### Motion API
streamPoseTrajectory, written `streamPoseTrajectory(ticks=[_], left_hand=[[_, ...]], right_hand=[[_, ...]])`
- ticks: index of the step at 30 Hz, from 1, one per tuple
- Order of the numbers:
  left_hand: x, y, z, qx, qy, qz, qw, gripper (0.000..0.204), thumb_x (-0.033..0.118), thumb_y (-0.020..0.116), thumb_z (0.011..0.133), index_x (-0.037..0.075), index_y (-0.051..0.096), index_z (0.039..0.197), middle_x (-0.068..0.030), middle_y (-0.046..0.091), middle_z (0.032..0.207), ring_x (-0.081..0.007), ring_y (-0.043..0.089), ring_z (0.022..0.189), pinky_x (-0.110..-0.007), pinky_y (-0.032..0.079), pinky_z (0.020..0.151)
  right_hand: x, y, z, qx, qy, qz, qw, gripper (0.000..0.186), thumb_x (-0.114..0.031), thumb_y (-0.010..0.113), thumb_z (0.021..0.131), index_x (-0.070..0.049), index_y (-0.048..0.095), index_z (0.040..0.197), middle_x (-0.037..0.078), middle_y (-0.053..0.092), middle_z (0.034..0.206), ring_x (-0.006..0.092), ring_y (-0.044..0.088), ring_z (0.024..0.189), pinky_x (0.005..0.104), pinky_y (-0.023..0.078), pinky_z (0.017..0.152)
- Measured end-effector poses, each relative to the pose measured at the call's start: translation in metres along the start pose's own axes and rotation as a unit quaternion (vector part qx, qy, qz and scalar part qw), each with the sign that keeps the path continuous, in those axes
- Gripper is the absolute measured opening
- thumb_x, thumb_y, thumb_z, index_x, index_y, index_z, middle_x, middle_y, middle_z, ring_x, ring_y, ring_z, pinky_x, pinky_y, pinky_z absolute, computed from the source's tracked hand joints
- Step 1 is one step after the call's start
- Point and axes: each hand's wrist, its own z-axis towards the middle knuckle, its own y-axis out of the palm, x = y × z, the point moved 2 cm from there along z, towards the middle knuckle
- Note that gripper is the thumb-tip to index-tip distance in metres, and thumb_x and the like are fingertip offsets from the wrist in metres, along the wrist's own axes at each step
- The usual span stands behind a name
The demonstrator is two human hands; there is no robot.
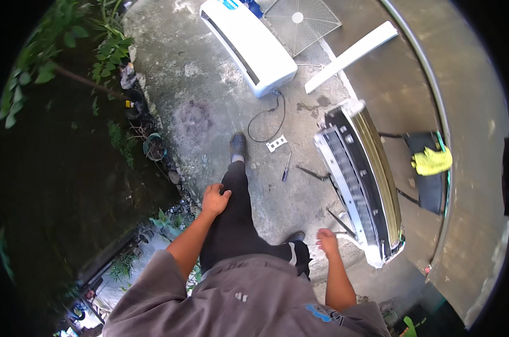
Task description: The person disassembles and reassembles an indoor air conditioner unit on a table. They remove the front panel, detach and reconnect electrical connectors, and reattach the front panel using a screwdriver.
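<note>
Resting on the raised thigh, the left hand (215, 197) lies loosely curled with nothing in it, while the right hand (326, 240) hangs half open and empty just beside the near end of the stripped air-conditioner unit (360, 182). That unit lies on the concrete floor (209, 101), stretching away from the right hand, its fins and black frame exposed. It looks heavy, rigid and awkwardly long; the thin fins would likely bend or cut, so the solid end brackets seem the safer places to grip. Beyond the left hand's fingertips lie a screwdriver (286, 167) and a small white bracket (276, 144), with a white cover (249, 42) farther off still.
</note>
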Motion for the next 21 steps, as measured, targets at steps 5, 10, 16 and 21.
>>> streamPoseTrajectory(ticks=[5, 10, 16, 21], left_hand=[[0.054, -0.016, 0.103, -0.236, 0.073, 0.142, 0.958, 0.060, 0.042, 0.075, 0.093, 0.013, 0.065, 0.145, -0.0168, 0.053, 0.156, -0.0408, 0.049, 0.146, -0.055, 0.045, 0.120], [0.070, -0.009, 0.170, -0.331, 0.006, 0.233, 0.914, 0.065, 0.046, 0.076, 0.091, 0.019, 0.065, 0.149, -0.0116, 0.044, 0.168, -0.0402, 0.044, 0.149, -0.059, 0.044, 0.120], [0.046, -0.023, 0.224, -0.273, 0.043, 0.165, 0.947, 0.052, 0.043, 0.079, 0.087, 0.015, 0.076, 0.132, -0.0085, 0.063, 0.150, -0.0410, 0.055, 0.138, -0.055, 0.048, 0.114], [0.031, -0.031, 0.253, -0.236, 0.054, 0.117, 0.963, 0.046, 0.040, 0.083, 0.085, 0.014, 0.078, 0.122, -0.0087, 0.069, 0.141, -0.0409, 0.059, 0.132, -0.052, 0.051, 0.110]], right_hand=[[-0.153, 0.150, 0.091, -0.033, -0.181, -0.154, 0.971, 0.037, -0.029, 0.083, 0.093, -0.005, 0.077, 0.121, 0.018, 0.080, 0.106, 0.0303, 0.077, 0.103, 0.0412, 0.059, 0.093], [-0.290, 0.252, 0.261, 0.001, -0.192, -0.212, 0.958, 0.048, -0.036, 0.082, 0.091, -0.007, 0.074, 0.129, 0.020, 0.078, 0.120, 0.0375, 0.074, 0.114, 0.0472, 0.058, 0.099], [-0.446, 0.316, 0.501, 0.162, -0.202, -0.260, 0.930, 0.070, -0.040, 0.078, 0.090, -0.008, 0.061, 0.149, 0.027, 0.063, 0.145, 0.0452, 0.060, 0.135, 0.0531, 0.050, 0.113], [-0.546, 0.350, 0.593, 0.249, -0.291, -0.290, 0.877, 0.071, -0.040, 0.076, 0.093, -0.016, 0.054, 0.157, 0.022, 0.056, 0.154, 0.0464, 0.051, 0.144, 0.0546, 0.044, 0.120]])
